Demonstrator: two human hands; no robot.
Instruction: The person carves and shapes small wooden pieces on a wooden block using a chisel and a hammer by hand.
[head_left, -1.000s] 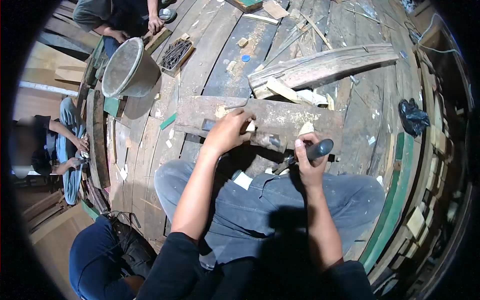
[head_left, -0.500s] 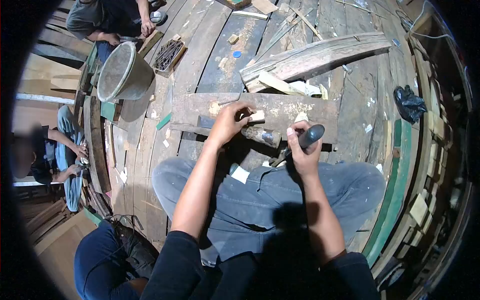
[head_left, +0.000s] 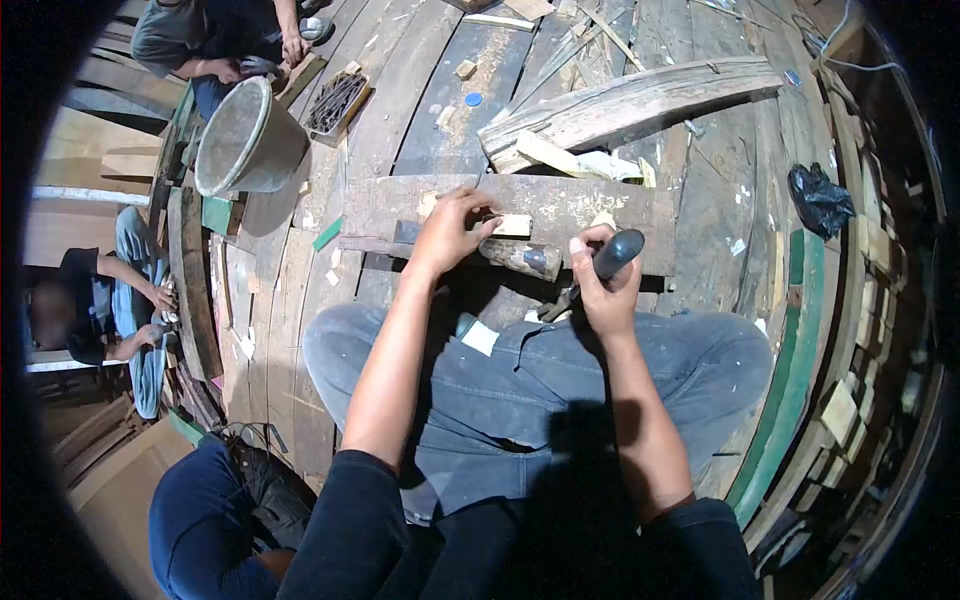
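My left hand [head_left: 455, 232] is closed on the left end of a small pale wood block [head_left: 513, 225], which lies on a wide plank [head_left: 640, 215] across my front. In my right hand [head_left: 608, 280] is a tool with a rounded black handle [head_left: 620, 250]; its lower part points down toward my lap and is partly hidden. Between my hands, at the plank's near edge, lies a worn cylindrical wooden piece [head_left: 530, 258]. A small pale chip [head_left: 602, 218] sits on the plank just above my right hand, among sawdust.
A thick split beam [head_left: 650, 105] lies beyond the plank. To the left are a bucket [head_left: 245, 145] and a box of nails [head_left: 338, 103]. A black plastic bag [head_left: 820, 200] is at right. Co-workers sit at far left [head_left: 140, 290], top left [head_left: 220, 40] and bottom left [head_left: 215, 510].
The small block, earlier tilted up in my left fingers, now lies flatter along the plank. My right hand has shifted slightly left with the tool. The view has moved a little.
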